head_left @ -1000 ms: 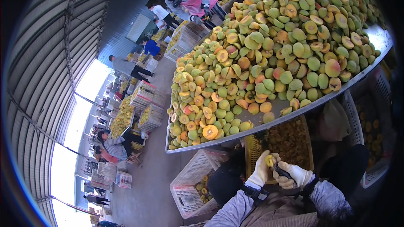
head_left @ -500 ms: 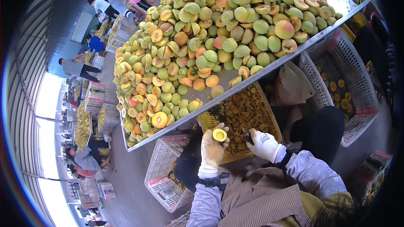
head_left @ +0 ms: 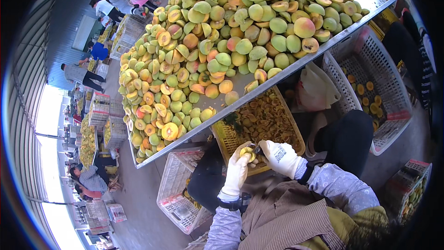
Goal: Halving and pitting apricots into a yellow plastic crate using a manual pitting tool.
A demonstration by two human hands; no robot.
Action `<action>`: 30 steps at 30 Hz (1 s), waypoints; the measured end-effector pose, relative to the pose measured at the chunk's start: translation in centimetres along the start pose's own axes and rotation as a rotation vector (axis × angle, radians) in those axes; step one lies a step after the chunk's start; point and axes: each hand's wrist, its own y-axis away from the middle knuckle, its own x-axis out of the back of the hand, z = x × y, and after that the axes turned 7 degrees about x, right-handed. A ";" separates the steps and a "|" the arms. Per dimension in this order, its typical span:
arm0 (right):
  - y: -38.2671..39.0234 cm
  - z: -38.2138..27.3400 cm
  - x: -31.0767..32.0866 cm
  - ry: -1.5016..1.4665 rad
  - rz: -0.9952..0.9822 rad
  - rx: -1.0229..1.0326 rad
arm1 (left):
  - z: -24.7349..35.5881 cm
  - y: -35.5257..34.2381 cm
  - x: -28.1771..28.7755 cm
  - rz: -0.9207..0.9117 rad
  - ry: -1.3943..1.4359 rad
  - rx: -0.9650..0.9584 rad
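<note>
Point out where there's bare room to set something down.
Small bare patches of the metal table show between the fruit pile and the near rim. Grey floor lies open beyond the white crate on the left. Crowded: the rest of the tabletop, heaped with fruit, and the yellow crate, covered with scraps; left hand and right hand work close together there.

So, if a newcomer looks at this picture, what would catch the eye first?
Probably the big heap of green-orange fruit, many pieces cut open, on the metal-edged table across the top. Then, at lower centre, the gloved left hand holding a yellow fruit piece and the gloved right hand with a small dark tool. Just beyond them sits a yellow crate of scraps.
</note>
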 end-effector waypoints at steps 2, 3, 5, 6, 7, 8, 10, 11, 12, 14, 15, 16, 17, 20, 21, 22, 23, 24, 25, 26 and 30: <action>0.1 0.2 -0.7 0.149 -0.071 -0.008 | -1.2 0.0 -0.3 0.079 -0.037 -0.006; 0.3 0.2 -1.2 0.258 -0.066 -0.002 | -1.7 -0.2 -0.4 0.138 -0.099 0.002; -0.2 1.0 -1.4 0.287 -0.127 -0.163 | -2.5 -0.1 -0.8 0.149 -0.033 0.023; -0.5 1.6 -1.6 0.298 -0.158 -0.243 | -2.5 0.0 -1.0 0.157 -0.002 0.034; -0.2 3.3 -2.2 0.210 -0.130 -0.292 | -2.5 0.3 -1.2 0.174 0.035 0.021; -0.3 3.4 -2.2 0.162 -0.173 -0.300 | -1.9 0.9 -0.7 0.193 0.021 -0.026; 0.4 3.4 -2.1 0.140 -0.215 -0.257 | 0.0 2.0 1.0 0.215 0.000 -0.133; 0.5 3.3 -1.9 0.130 -0.213 -0.257 | 1.0 2.9 3.0 0.329 -0.058 -0.235; 0.8 3.3 -1.7 0.115 -0.212 -0.263 | 2.1 4.0 5.7 0.440 -0.120 -0.331; 1.0 2.6 -1.6 0.090 -0.217 -0.250 | 1.8 6.7 14.9 0.849 -0.218 -0.413; 1.0 2.2 -1.5 0.085 -0.220 -0.232 | 1.4 8.3 21.2 1.117 -0.736 -0.362; 1.4 2.7 -1.6 0.090 -0.217 -0.253 | 3.9 9.2 20.9 1.151 -1.085 -0.084; 1.5 2.6 -1.9 0.100 -0.212 -0.241 | 4.7 9.6 20.3 1.281 -1.338 0.127; 1.4 2.4 -3.0 0.134 -0.210 -0.177 | 6.5 7.6 20.1 1.251 -1.452 -0.133; 1.4 2.4 -3.3 0.132 -0.208 -0.166 | 7.5 5.5 19.0 1.114 -1.397 -0.343; 1.4 2.3 -3.5 0.134 -0.204 -0.153 | 8.5 2.9 17.5 0.985 -1.336 -0.449; 1.2 2.3 -3.6 0.137 -0.197 -0.135 | 9.7 0.2 15.3 0.842 -1.239 -0.582; 1.2 2.3 -3.4 0.129 -0.173 -0.135 | 10.8 -2.3 12.9 0.727 -1.228 -0.619; 1.1 2.2 -3.1 0.100 -0.163 -0.136 | 11.9 -5.1 11.0 0.638 -1.257 -0.672; 1.1 2.4 -3.0 0.065 -0.152 -0.139 | 13.4 -7.3 8.3 0.537 -1.259 -0.742; 0.1 1.9 -2.3 0.058 -0.200 -0.171 | 14.2 -16.6 4.8 0.521 -1.438 -0.817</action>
